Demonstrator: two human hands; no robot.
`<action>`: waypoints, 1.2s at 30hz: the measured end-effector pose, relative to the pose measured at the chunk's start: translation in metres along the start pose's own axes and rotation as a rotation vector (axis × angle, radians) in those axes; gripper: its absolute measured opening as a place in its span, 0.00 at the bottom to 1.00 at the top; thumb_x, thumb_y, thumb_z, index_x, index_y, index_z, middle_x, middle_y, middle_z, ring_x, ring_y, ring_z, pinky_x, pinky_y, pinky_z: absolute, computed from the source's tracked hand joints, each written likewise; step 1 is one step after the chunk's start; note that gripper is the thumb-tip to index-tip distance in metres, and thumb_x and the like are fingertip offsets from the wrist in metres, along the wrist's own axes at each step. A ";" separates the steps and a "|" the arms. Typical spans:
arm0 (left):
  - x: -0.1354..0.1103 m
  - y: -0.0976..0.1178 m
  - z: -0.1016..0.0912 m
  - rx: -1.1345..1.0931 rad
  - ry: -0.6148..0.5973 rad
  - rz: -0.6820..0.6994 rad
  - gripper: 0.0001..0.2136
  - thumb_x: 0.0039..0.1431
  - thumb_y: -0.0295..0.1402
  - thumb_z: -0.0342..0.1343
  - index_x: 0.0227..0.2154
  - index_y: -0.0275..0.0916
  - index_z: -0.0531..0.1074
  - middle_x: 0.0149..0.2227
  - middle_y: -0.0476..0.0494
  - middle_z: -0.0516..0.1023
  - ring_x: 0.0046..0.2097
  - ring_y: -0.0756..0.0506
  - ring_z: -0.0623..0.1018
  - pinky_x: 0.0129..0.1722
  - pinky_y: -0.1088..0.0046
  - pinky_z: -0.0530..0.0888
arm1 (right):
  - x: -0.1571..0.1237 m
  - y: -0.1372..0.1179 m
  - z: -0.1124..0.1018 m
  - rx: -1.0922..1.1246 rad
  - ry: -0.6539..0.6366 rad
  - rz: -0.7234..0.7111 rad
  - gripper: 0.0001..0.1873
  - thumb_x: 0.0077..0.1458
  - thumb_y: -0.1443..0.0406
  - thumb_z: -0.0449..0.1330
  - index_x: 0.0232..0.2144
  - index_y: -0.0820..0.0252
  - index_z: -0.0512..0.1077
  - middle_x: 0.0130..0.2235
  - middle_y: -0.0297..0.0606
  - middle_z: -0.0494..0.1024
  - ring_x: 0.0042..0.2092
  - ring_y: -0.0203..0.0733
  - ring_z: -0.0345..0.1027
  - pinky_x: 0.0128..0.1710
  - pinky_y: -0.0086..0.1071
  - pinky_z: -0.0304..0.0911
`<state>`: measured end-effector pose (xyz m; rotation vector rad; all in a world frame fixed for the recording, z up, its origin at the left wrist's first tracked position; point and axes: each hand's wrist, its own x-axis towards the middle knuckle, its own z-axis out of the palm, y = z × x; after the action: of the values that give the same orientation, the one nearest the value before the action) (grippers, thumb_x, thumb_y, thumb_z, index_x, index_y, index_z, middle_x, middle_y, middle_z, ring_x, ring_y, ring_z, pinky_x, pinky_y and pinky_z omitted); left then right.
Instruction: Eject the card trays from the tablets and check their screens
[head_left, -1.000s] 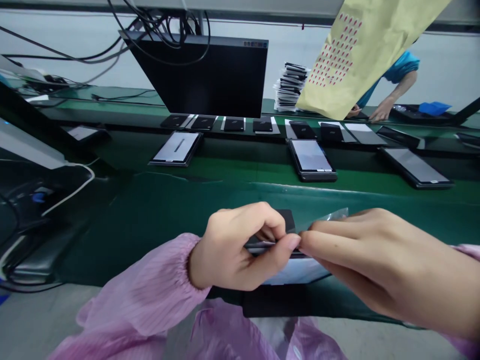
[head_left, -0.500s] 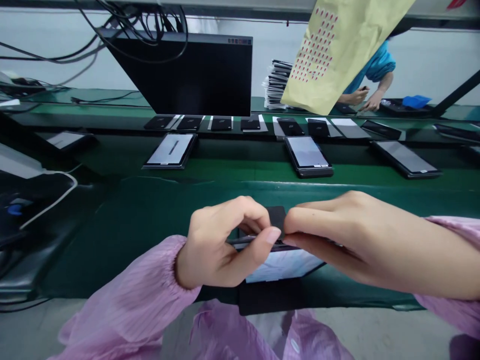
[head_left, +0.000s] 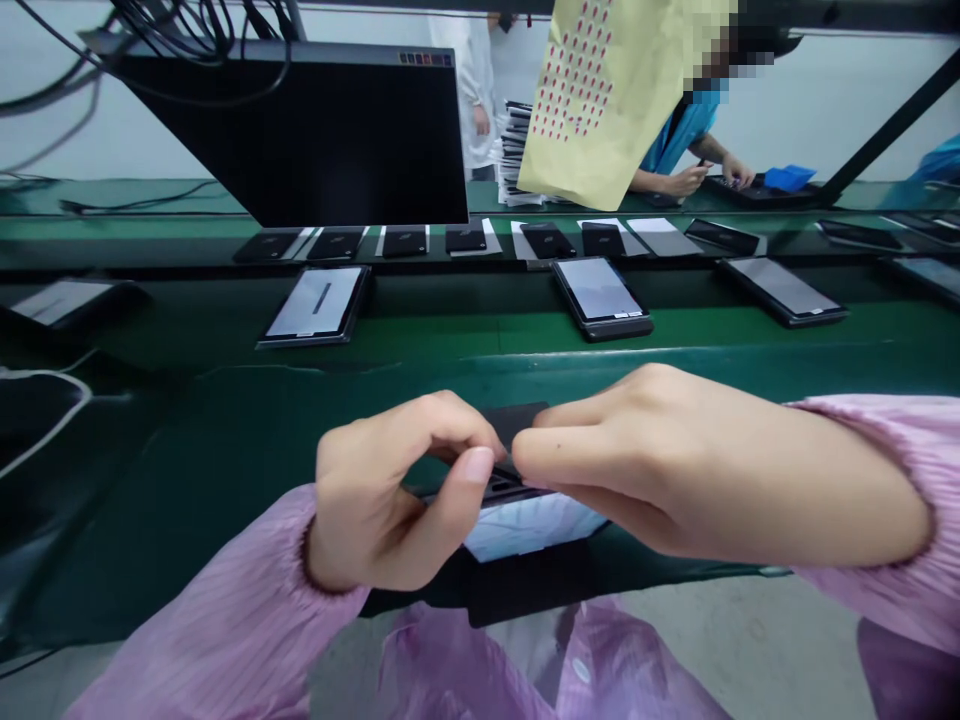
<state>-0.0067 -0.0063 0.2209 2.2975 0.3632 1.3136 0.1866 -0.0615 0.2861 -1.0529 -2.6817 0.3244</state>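
Observation:
Between my hands a tablet point(head_left: 532, 527) is held tilted, its lit, pale blue screen towards me and its dark upper edge facing up. My left hand point(head_left: 412, 490) is closed, thumb and forefinger pinched together at that edge near a small dark slot. Against it from the other side, my right hand point(head_left: 622, 455) has its fingers bent and pressed on the same edge, the fingertips almost meeting the left ones. A black flat panel point(head_left: 517, 418) shows behind the fingers, and another black flat piece point(head_left: 525, 592) lies below the screen. Any small part between the fingertips is hidden.
Tablets with lit screens point(head_left: 315, 305) point(head_left: 602, 292) point(head_left: 784, 288) lie along the green bench point(head_left: 247, 430). Black devices on white sheets point(head_left: 405, 240) line a shelf behind. A dark monitor point(head_left: 337, 140), hanging yellow paper point(head_left: 600, 110) and a co-worker's hands point(head_left: 690, 180) are beyond.
The view has shifted, so my hands and the tablet appear farther left. My fingertips have moved slightly along the tablet's edge, and a dark slot now shows between them.

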 end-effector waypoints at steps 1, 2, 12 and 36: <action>0.000 0.000 0.000 0.006 0.001 0.001 0.07 0.56 0.20 0.50 0.30 0.38 0.68 0.25 0.53 0.74 0.23 0.55 0.74 0.21 0.83 0.71 | 0.000 0.001 0.000 0.000 -0.001 0.002 0.10 0.63 0.73 0.47 0.34 0.59 0.67 0.25 0.28 0.66 0.23 0.29 0.51 0.21 0.27 0.44; 0.000 -0.001 0.000 0.010 0.002 0.000 0.07 0.56 0.20 0.51 0.30 0.38 0.68 0.25 0.53 0.74 0.23 0.55 0.74 0.21 0.83 0.71 | 0.000 0.001 0.001 -0.002 -0.002 0.003 0.11 0.63 0.73 0.47 0.34 0.59 0.67 0.25 0.28 0.66 0.23 0.29 0.51 0.21 0.27 0.44; -0.002 -0.003 -0.001 0.053 -0.008 -0.033 0.06 0.57 0.21 0.51 0.29 0.38 0.67 0.25 0.53 0.74 0.24 0.55 0.74 0.21 0.84 0.72 | 0.005 0.003 -0.003 -0.018 -0.036 0.141 0.05 0.62 0.68 0.53 0.32 0.59 0.67 0.26 0.29 0.71 0.23 0.30 0.58 0.22 0.27 0.45; -0.021 -0.015 0.006 -0.382 0.018 -0.233 0.18 0.66 0.48 0.45 0.47 0.42 0.68 0.42 0.41 0.78 0.30 0.48 0.80 0.24 0.75 0.78 | -0.025 0.011 -0.018 -0.013 0.217 0.200 0.08 0.65 0.63 0.49 0.37 0.54 0.67 0.30 0.30 0.73 0.26 0.31 0.63 0.25 0.28 0.56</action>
<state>-0.0116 -0.0044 0.1950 1.8679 0.3412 1.1717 0.2169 -0.0685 0.2959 -1.2845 -2.3966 0.2144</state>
